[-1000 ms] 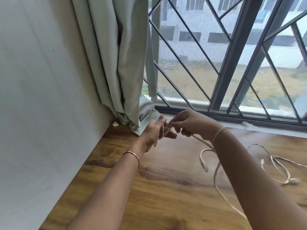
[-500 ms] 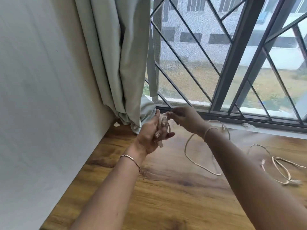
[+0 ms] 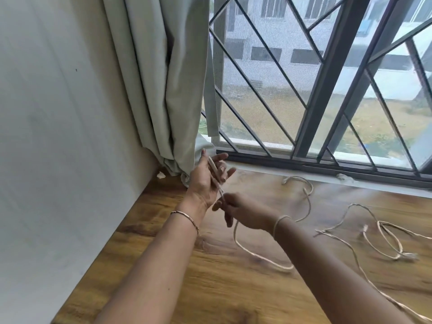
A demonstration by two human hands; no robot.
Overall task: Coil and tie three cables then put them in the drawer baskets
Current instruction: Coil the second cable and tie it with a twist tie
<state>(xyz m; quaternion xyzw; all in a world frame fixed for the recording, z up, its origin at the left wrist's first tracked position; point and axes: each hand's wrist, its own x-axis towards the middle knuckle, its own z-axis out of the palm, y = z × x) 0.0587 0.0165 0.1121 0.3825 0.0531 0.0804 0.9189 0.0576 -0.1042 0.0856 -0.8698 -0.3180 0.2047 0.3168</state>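
- The wooden worktop (image 3: 233, 298) fills the lower frame below the window (image 3: 327, 78). On it, at lower centre, the slack of the cable (image 3: 215, 176) curves in a loose loop away from the right hand and passes under the right forearm.
- The other cables (image 3: 385, 235) sprawl uncoiled at the right of the frame, well apart from the hands. I cannot tell where one ends and the next begins. A hard pull on the slack could probably drag them into a tangle.
- The left hand (image 3: 203, 185) is at centre frame, just beside the curtain (image 3: 168, 90) hem, palm open with fingers straight and spread upward. The taut stretch of cable lies across the palm. Whether the thumb pins it is not clear.
- The right hand (image 3: 245, 213), just below and to the right, has curled fingers and pinches the cable close under the left palm.
- With the left fingers splayed and little clamping the strand, the turn may slip off the palm if tension eases, and winding would have to restart.
- The taut stretch has its long axis on a diagonal, from upper left by the thumb down and right to the pinch. Its upper end points toward the window.
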